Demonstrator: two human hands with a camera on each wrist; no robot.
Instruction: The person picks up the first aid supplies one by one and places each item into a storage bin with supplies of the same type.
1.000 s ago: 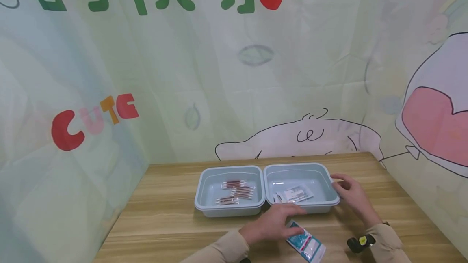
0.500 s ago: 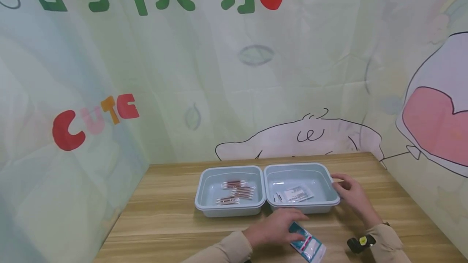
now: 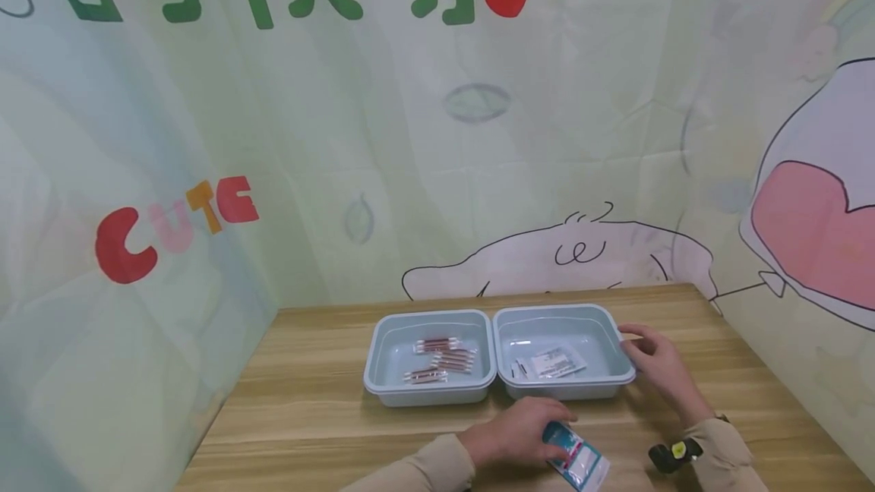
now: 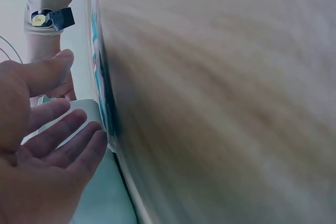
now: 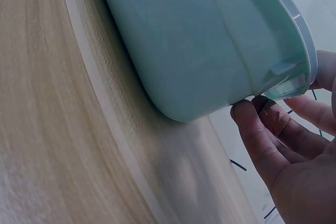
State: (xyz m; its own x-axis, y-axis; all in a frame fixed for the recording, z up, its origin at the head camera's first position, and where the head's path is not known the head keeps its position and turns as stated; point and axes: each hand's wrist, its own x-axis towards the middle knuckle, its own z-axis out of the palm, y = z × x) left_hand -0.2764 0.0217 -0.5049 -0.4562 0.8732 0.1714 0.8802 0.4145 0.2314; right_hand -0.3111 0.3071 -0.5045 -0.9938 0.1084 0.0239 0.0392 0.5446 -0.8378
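Observation:
In the head view a small teal-and-white packet (image 3: pixel 581 463) with a pink stripe lies on the table in front of the right tray. My left hand (image 3: pixel 516 431) is over its far end, palm down, thumb spread from the fingers. In the left wrist view the loosely bent fingers (image 4: pixel 86 140) come right up to the packet (image 4: pixel 100 72), nothing between them and the thumb. My right hand (image 3: pixel 659 370) holds the right end of the pale blue plastic tray (image 3: pixel 601 393); the right wrist view shows fingertips (image 5: pixel 245 113) against its outer wall, below the rim.
A matching tray (image 3: pixel 434 398) stands against it on the left, holding several clear packs of cotton swabs (image 3: pixel 453 361) with brown sticks. White and clear packets (image 3: pixel 555 362) lie in the right tray. A printed cloth backdrop (image 3: pixel 342 135) rises behind the wooden table (image 3: pixel 314 370).
My left hand has drawn back from the right tray's front edge, toward me and slightly right, over the packet. The right hand and both trays stay put.

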